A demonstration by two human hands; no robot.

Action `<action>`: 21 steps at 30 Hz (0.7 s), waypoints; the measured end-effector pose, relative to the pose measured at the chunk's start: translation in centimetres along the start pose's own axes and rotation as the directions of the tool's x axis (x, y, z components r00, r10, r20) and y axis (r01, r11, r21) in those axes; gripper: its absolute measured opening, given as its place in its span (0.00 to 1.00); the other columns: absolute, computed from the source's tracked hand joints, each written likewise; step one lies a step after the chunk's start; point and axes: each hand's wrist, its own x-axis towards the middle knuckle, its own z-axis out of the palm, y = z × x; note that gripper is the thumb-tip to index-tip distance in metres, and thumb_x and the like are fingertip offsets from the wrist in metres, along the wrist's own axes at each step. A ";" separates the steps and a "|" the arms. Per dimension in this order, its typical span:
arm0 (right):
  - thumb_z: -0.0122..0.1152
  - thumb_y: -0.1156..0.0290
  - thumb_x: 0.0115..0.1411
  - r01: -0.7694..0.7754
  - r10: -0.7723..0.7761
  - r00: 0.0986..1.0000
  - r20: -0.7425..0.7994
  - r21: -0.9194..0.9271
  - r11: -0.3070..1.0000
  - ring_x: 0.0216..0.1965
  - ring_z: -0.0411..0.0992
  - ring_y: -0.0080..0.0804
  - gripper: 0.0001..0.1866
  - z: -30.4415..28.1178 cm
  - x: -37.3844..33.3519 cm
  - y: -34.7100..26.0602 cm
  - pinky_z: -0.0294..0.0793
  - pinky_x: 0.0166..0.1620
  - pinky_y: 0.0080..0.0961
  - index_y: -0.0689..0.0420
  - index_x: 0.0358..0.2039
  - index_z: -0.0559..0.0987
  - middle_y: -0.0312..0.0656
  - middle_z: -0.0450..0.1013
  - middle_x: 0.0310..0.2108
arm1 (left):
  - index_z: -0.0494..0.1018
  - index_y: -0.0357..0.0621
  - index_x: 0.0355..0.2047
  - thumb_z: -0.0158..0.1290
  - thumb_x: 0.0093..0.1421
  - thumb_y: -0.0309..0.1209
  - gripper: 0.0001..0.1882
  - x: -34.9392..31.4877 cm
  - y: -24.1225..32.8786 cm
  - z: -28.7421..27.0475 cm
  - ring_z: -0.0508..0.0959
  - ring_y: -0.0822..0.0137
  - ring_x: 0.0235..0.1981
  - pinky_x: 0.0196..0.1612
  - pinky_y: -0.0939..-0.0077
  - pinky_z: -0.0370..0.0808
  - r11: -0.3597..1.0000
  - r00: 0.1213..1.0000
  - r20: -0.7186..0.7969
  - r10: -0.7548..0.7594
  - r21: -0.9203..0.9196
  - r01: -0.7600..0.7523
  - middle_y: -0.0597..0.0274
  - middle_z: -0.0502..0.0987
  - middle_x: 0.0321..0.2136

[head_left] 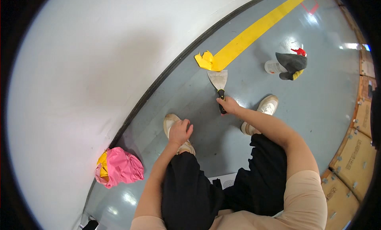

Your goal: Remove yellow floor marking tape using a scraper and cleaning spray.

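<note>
My right hand [229,105] is closed around the black handle of a wide-bladed scraper [218,79]. The blade points away from me and its edge lies at the near end of a yellow floor tape strip [254,34]. A crumpled, peeled-up piece of yellow tape [205,60] sits at that end, beside the blade. My left hand [180,131] hangs above my left shoe with the fingers loosely bent and the thumb apart, holding nothing that I can see.
A white spray bottle [274,67] with a red trigger stands on the right, a dark grey cloth [293,62] draped over it. Near the white wall [79,91] at left lies a pink bag [125,167] with yellow scraps inside. Wooden crates [355,160] line the right edge.
</note>
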 end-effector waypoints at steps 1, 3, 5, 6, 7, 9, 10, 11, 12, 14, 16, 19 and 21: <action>0.46 0.49 0.61 0.052 -0.052 0.999 0.004 -0.133 0.990 0.19 0.76 0.35 0.25 -0.2 0.3 0.3 0.74 0.27 0.30 0.62 0.27 0.72 0.45 0.73 0.17 | 0.70 0.46 0.30 0.53 0.54 0.40 0.11 0.1 -0.1 0.1 0.74 0.53 0.27 0.29 0.59 0.70 1.000 1.000 -0.001 0.004 -0.001 -0.004 0.56 0.71 0.22; 0.45 0.49 0.61 0.040 -0.038 0.999 0.015 -0.157 0.987 0.19 0.76 0.36 0.25 -0.4 0.0 1.6 0.73 0.28 0.31 0.62 0.26 0.72 0.45 0.73 0.17 | 0.70 0.47 0.30 0.53 0.54 0.40 0.11 0.0 -0.2 0.3 0.74 0.53 0.27 0.28 0.58 0.70 1.000 1.000 0.000 0.017 -0.009 -0.017 0.56 0.71 0.22; 0.44 0.49 0.61 0.025 -0.018 0.999 0.038 -0.181 0.983 0.20 0.76 0.37 0.26 -0.1 -0.6 1.7 0.73 0.28 0.31 0.62 0.26 0.72 0.45 0.73 0.17 | 0.70 0.47 0.30 0.53 0.54 0.39 0.11 0.0 -0.1 0.2 0.74 0.53 0.27 0.28 0.58 0.70 1.000 1.000 0.005 0.010 0.015 -0.010 0.56 0.71 0.22; 0.44 0.49 0.61 0.077 -0.073 0.997 0.022 -0.258 0.963 0.20 0.76 0.38 0.26 0.0 -0.7 1.7 0.73 0.28 0.32 0.62 0.26 0.72 0.46 0.73 0.17 | 0.70 0.47 0.30 0.53 0.54 0.39 0.11 -0.1 -0.2 0.1 0.74 0.53 0.27 0.29 0.59 0.70 0.999 1.000 0.008 0.005 0.039 -0.005 0.56 0.71 0.22; 0.44 0.49 0.61 0.125 -0.131 0.991 0.007 -0.335 0.934 0.19 0.75 0.39 0.25 -0.3 -1.0 1.5 0.73 0.28 0.33 0.62 0.25 0.72 0.46 0.73 0.17 | 0.70 0.47 0.30 0.53 0.54 0.39 0.11 0.0 -0.1 0.1 0.74 0.53 0.27 0.29 0.59 0.70 0.999 1.000 0.007 0.004 0.038 -0.004 0.56 0.71 0.22; 0.44 0.50 0.61 0.096 -0.100 0.995 0.004 -0.299 0.949 0.19 0.75 0.39 0.25 -1.6 -0.3 -0.6 0.73 0.29 0.33 0.62 0.25 0.72 0.46 0.73 0.16 | 0.70 0.46 0.30 0.53 0.54 0.39 0.11 0.0 0.1 0.2 0.74 0.53 0.27 0.29 0.59 0.71 1.000 0.999 0.021 -0.026 0.018 0.026 0.56 0.71 0.22; 0.44 0.50 0.61 0.066 -0.070 0.998 -0.004 -0.259 0.964 0.19 0.75 0.40 0.25 -1.9 0.2 -1.3 0.74 0.29 0.33 0.62 0.24 0.72 0.46 0.73 0.16 | 0.70 0.46 0.30 0.53 0.54 0.39 0.11 0.0 0.0 0.2 0.74 0.53 0.27 0.29 0.59 0.71 1.000 1.000 0.022 -0.022 0.018 0.022 0.56 0.71 0.22; 0.45 0.50 0.61 0.054 -0.065 0.997 -0.039 -0.229 0.972 0.20 0.76 0.39 0.25 -1.8 0.5 -0.8 0.75 0.28 0.33 0.63 0.23 0.72 0.47 0.73 0.17 | 0.70 0.46 0.30 0.53 0.54 0.39 0.11 0.1 -0.1 0.3 0.74 0.53 0.27 0.29 0.59 0.71 1.000 1.000 0.010 -0.002 0.013 0.002 0.56 0.71 0.22; 0.45 0.50 0.61 0.053 -0.064 0.997 -0.043 -0.228 0.972 0.20 0.76 0.39 0.25 -1.5 0.5 -0.5 0.75 0.28 0.33 0.63 0.23 0.72 0.47 0.73 0.17 | 0.70 0.46 0.30 0.53 0.54 0.39 0.11 0.2 -0.1 0.4 0.74 0.54 0.27 0.28 0.59 0.71 1.000 1.000 -0.002 0.019 0.009 -0.019 0.56 0.71 0.22; 0.48 0.50 0.61 0.044 -0.043 0.999 0.008 -0.151 0.988 0.21 0.77 0.38 0.26 -0.4 0.1 -0.2 0.76 0.27 0.32 0.65 0.25 0.72 0.48 0.73 0.19 | 0.70 0.47 0.30 0.53 0.54 0.39 0.11 0.1 -0.3 0.6 0.74 0.54 0.26 0.28 0.59 0.71 1.000 1.000 -0.005 0.021 0.011 -0.021 0.56 0.70 0.21; 0.49 0.51 0.61 0.029 -0.021 0.998 0.063 -0.138 0.990 0.21 0.77 0.38 0.26 1.0 -0.9 -0.3 0.76 0.27 0.31 0.67 0.25 0.72 0.48 0.73 0.20 | 0.69 0.47 0.30 0.53 0.54 0.39 0.11 -0.2 -0.5 0.5 0.74 0.55 0.26 0.28 0.60 0.70 1.000 1.000 -0.004 0.016 0.010 -0.016 0.57 0.70 0.21; 0.50 0.50 0.60 0.010 0.007 0.991 0.130 -0.130 0.991 0.21 0.77 0.37 0.27 2.8 -2.4 -0.7 0.77 0.26 0.30 0.68 0.27 0.72 0.49 0.74 0.23 | 0.69 0.47 0.29 0.54 0.54 0.38 0.10 0.0 -0.1 0.1 0.74 0.55 0.26 0.28 0.60 0.71 1.000 1.000 0.015 -0.002 0.006 0.002 0.57 0.71 0.21; 0.52 0.51 0.60 -0.006 0.017 0.983 0.182 -0.058 0.998 0.21 0.77 0.37 0.26 3.4 -2.0 -1.1 0.77 0.23 0.29 0.69 0.30 0.73 0.50 0.74 0.25 | 0.69 0.47 0.29 0.53 0.54 0.38 0.09 0.1 0.1 0.0 0.74 0.55 0.26 0.28 0.60 0.70 1.000 1.000 -0.004 0.022 0.002 -0.022 0.57 0.71 0.21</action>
